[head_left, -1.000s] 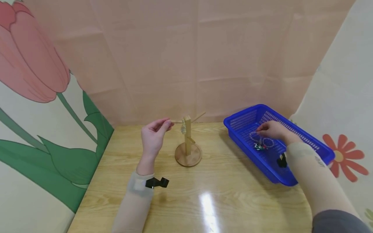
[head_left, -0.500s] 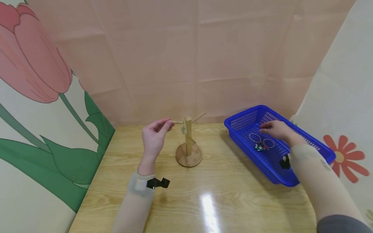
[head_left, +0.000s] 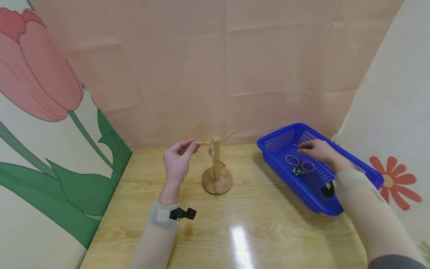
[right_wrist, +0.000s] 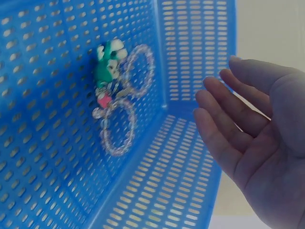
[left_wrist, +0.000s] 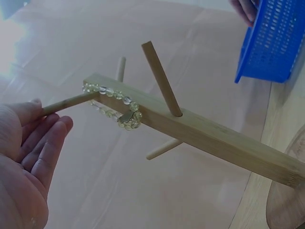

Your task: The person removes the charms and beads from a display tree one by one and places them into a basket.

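My left hand [head_left: 177, 162] pinches the end of a peg [left_wrist: 71, 102] near the top of a wooden peg stand [head_left: 216, 164]. A bracelet [left_wrist: 127, 125] of clear and yellow-green beads hangs on that peg, against the post. Over the blue basket [head_left: 285, 179], my right hand [right_wrist: 267, 129] has its fingers loosely extended and holds nothing. Below it on the basket floor lie two clear beaded bracelets [right_wrist: 119, 128], side by side. Between them sits a green-and-white figure charm [right_wrist: 108, 62] with a pink bead beside it.
The stand's round base [head_left: 216, 186] rests on the wood-grain table [head_left: 201, 231]. Other pegs [left_wrist: 162, 78] stick out from the post on several sides. A pink cloth [head_left: 174, 67] hangs behind the table, with flower-patterned panels [head_left: 399, 112] at both sides.
My right hand has drawn back from the bracelets, its fingers loosening, and now stays above them inside the basket. My left hand keeps its pinch on the peg.
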Action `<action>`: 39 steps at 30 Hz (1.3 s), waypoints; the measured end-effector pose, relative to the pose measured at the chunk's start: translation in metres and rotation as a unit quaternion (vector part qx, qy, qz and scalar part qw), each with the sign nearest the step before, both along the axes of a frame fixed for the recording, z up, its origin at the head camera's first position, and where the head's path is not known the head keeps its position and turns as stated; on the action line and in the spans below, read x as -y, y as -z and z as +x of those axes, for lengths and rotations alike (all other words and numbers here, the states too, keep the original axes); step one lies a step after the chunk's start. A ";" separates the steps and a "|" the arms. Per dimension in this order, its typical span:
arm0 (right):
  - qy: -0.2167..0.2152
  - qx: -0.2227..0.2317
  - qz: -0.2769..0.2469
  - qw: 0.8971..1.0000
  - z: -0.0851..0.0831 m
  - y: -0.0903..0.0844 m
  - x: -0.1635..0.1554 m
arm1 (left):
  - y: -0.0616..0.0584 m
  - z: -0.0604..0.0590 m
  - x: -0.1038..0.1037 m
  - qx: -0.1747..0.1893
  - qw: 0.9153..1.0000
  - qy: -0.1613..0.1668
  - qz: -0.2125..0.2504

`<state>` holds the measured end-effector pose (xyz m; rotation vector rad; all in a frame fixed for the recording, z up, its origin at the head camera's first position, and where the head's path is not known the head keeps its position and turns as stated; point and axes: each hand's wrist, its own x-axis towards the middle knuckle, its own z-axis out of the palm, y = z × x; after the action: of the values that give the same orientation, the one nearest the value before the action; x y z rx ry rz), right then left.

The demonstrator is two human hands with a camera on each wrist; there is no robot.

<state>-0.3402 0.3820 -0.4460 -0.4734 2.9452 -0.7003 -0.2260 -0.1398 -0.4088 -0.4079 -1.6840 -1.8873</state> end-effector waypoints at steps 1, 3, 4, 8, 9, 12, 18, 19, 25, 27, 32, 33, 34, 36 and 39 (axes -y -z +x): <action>0.000 0.001 -0.004 1.000 0.001 -0.002 0.001 | 0.000 0.000 0.000 0.000 1.000 0.000 0.000; 0.000 0.000 -0.012 1.000 0.005 -0.006 0.003 | 0.001 0.000 -0.001 0.000 1.000 -0.003 0.000; -0.001 -0.001 -0.017 1.000 0.007 -0.009 0.004 | 0.001 0.000 -0.001 0.000 1.000 -0.006 -0.002; -0.004 -0.004 -0.036 0.999 0.013 -0.018 0.010 | 0.002 -0.001 -0.001 -0.009 1.000 -0.018 -0.010; -0.005 -0.003 -0.041 0.999 0.014 -0.020 0.011 | 0.002 -0.001 -0.001 -0.013 1.000 -0.020 -0.012; -0.010 -0.011 -0.049 0.999 0.018 -0.026 0.016 | 0.002 -0.001 -0.001 -0.019 0.999 -0.025 -0.014; -0.015 -0.024 -0.065 0.997 0.025 -0.040 0.033 | 0.001 -0.002 -0.003 -0.035 0.998 -0.042 -0.022; -0.014 -0.024 -0.068 0.997 0.026 -0.042 0.037 | 0.001 -0.002 -0.004 -0.036 0.998 -0.045 -0.024; -0.018 -0.028 -0.074 0.997 0.029 -0.052 0.058 | 0.001 -0.002 -0.005 -0.040 0.997 -0.059 -0.029; -0.023 -0.033 -0.075 0.996 0.030 -0.054 0.064 | 0.001 -0.002 -0.005 -0.042 0.997 -0.063 -0.034; -0.029 -0.037 -0.080 0.996 0.035 -0.059 0.076 | 0.002 -0.001 -0.006 -0.058 0.994 -0.080 -0.055; -0.029 -0.036 -0.082 0.996 0.036 -0.060 0.078 | 0.001 0.000 -0.007 -0.061 0.993 -0.082 -0.059; -0.032 -0.037 -0.083 0.995 0.037 -0.061 0.079 | 0.001 0.000 -0.008 -0.064 0.993 -0.081 -0.061; -0.037 -0.039 -0.086 0.995 0.038 -0.062 0.082 | 0.001 0.000 -0.010 -0.072 0.992 -0.077 -0.065; -0.045 -0.042 -0.089 0.994 0.040 -0.063 0.086 | 0.001 0.001 -0.014 -0.087 0.991 -0.072 -0.069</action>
<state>-0.2998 0.2958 -0.3826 -0.6612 2.9289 -0.9590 -0.2250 -0.1258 -0.4097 -0.4777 -1.6852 -1.5895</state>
